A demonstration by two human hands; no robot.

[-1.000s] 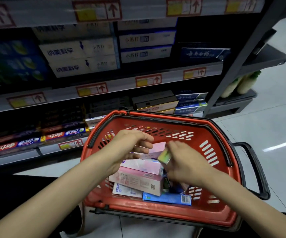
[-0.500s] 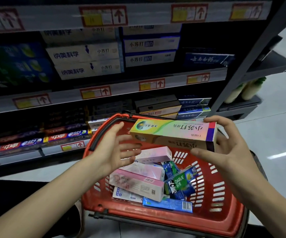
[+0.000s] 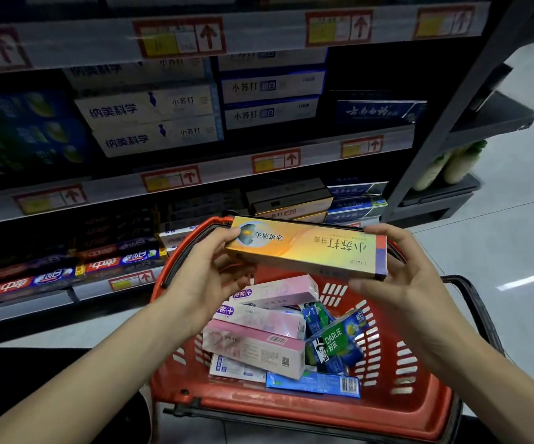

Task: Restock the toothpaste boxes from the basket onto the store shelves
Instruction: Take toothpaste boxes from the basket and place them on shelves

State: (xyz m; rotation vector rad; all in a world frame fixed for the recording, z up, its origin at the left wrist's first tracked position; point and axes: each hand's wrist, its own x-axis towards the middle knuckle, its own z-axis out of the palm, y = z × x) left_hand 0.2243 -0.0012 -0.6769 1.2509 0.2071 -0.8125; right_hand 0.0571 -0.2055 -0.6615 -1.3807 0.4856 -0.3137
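Nearest you, the red slotted plastic basket (image 3: 419,395) holds a heap of pink, white, blue and green toothpaste cartons (image 3: 252,347), so most of the restocking looks undone. Above it, your left hand (image 3: 208,270) and right hand (image 3: 409,283) each grip one end of a long yellow-orange cardboard toothpaste box (image 3: 307,251), clear of the heap. Beyond, the dark store shelves (image 3: 227,168) await it.
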